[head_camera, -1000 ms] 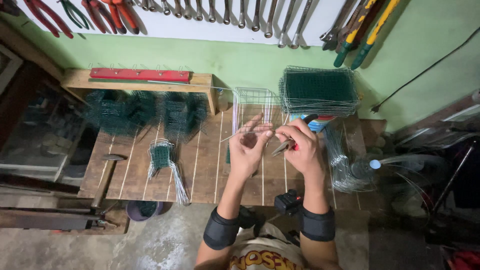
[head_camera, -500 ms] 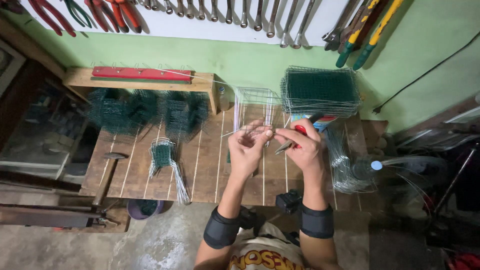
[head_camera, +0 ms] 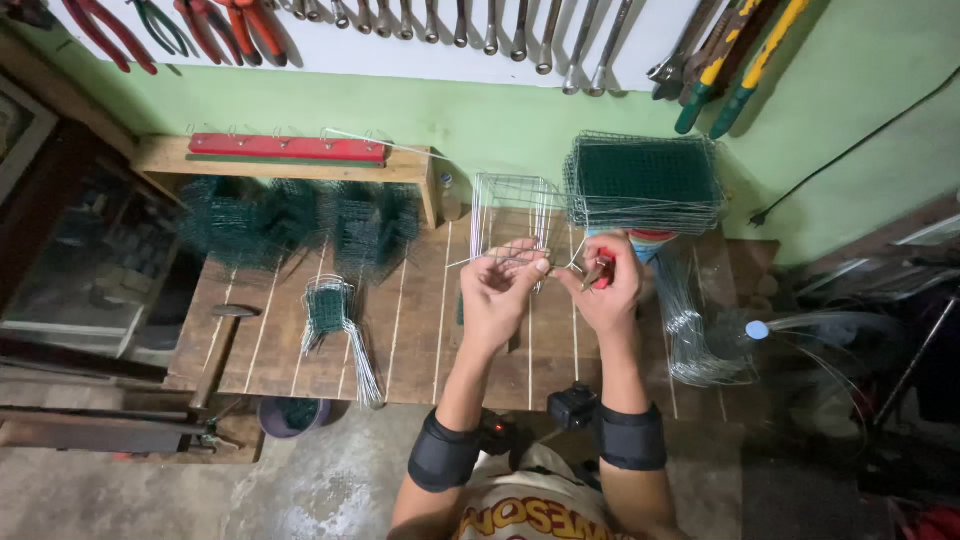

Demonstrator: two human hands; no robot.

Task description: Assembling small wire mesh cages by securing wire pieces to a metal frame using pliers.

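While the hands were further apart a second ago, they are now meeting over the middle of the wooden bench [head_camera: 300, 350]. The left hand [head_camera: 505, 290] is pinching thin wire [head_camera: 478, 258] between thumb and fingertips, palm toward the camera. The right hand [head_camera: 608, 285] is gripping red-handled pliers [head_camera: 598, 272], nose at the wire. A pale wire cage [head_camera: 512, 205] is standing just behind.

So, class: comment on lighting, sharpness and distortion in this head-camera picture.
Head view: even, soft light, no harsh glare; wide-angle lens bends the green wall and bench edge; left hand and right hand reasonably sharp; thin wire hard to resolve.
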